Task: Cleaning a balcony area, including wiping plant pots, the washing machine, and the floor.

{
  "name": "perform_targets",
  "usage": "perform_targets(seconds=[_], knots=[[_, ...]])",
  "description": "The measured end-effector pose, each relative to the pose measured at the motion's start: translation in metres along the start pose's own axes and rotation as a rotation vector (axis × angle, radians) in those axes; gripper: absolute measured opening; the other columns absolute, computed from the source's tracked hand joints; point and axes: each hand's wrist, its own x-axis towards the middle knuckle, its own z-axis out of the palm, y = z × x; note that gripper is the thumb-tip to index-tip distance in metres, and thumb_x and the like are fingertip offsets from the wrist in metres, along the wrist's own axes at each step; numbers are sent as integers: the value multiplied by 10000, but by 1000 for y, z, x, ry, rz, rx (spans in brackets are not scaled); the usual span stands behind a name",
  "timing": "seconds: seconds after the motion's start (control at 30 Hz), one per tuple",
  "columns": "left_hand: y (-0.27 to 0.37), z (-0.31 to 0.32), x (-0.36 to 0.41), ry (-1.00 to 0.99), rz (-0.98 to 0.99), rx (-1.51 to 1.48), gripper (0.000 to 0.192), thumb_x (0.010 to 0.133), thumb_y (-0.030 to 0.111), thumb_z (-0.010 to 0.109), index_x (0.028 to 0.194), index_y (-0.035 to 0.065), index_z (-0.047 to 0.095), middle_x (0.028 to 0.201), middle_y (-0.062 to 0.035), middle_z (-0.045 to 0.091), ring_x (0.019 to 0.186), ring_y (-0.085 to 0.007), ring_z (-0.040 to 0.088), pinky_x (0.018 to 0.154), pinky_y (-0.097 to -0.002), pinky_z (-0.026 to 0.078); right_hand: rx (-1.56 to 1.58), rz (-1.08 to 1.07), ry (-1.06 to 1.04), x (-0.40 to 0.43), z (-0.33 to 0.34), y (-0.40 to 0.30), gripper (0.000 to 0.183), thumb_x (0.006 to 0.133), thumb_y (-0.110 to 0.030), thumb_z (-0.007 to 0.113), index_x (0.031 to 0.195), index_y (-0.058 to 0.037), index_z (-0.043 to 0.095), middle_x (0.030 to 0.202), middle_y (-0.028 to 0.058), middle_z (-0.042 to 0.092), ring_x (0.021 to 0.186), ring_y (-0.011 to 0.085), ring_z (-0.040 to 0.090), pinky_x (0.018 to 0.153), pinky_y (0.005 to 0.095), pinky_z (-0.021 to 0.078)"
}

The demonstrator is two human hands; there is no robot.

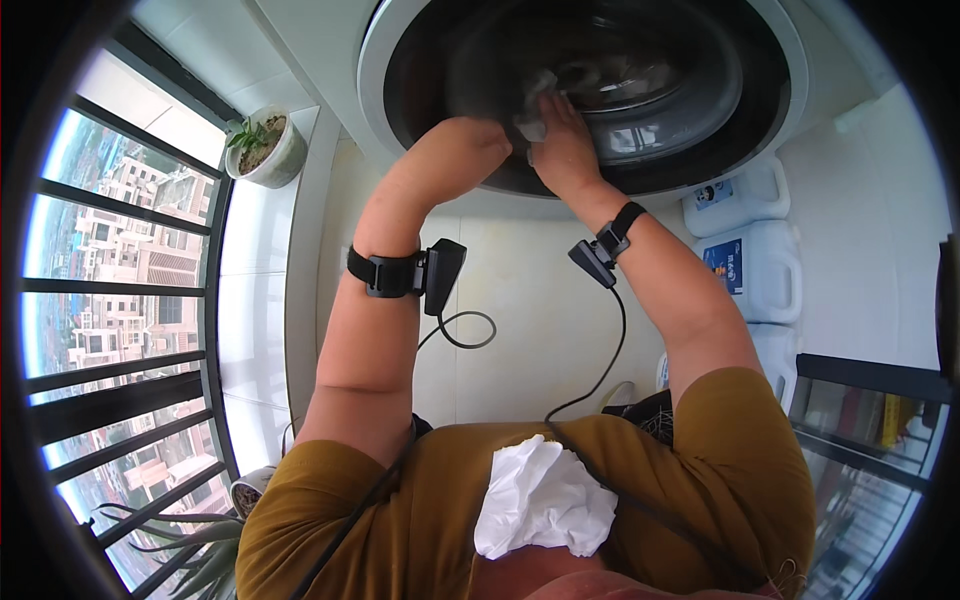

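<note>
A front-loading washing machine's round door (675, 161) with dark glass and a pale rim fills the top middle. My right hand (566, 142) lies against the glass with its fingers extended, on a crumpled, whitish tissue or thin cloth (531, 126). To its left, my left hand (480, 146) is bent at the wrist with its fingers curled, near the lower left of the door; whether it holds anything is hidden. Both wrists wear black straps with small cabled devices. A crumpled white tissue (544, 499) rests at the neckline of my mustard shirt.
At left, a potted plant (274, 154) stands on a tiled ledge (255, 247) beside a barred window (120, 285). Several white plastic jugs (761, 262) stand along the right wall. A spiky-leaved plant (202, 551) is at lower left. Black cables hang from the wrist devices.
</note>
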Motion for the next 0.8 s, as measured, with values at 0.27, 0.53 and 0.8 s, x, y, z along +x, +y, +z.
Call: perform_targets(seconds=[0.27, 0.53, 0.8], knots=[[-13, -10, 0, 63, -34, -312, 175, 886, 91, 533, 891, -23, 666, 799, -54, 667, 784, -127, 612, 749, -275, 494, 472, -43, 422, 57, 9, -69, 558, 772, 0, 614, 1322, -16, 522, 1410, 211, 476, 1218, 432, 508, 1020, 431, 460], [-2, 16, 8, 395, -49, 89, 241, 865, 137, 545, 991, 27, 718, 869, -194, 696, 772, -350, 661, 733, -345, 533, -392, -441, -192, -9, -63, 45, 457, 879, -17, 497, 1332, -55, 541, 1421, 132, 511, 1309, 277, 496, 1142, 413, 339], [0, 21, 13, 401, -69, 139, 253, 871, 150, 561, 1037, 58, 728, 938, -193, 703, 876, -364, 679, 777, -379, 542, -581, -374, -180, -28, -78, 68, 454, 890, -53, 505, 1339, 8, 529, 1412, 180, 522, 1354, 306, 452, 1153, 416, 314]])
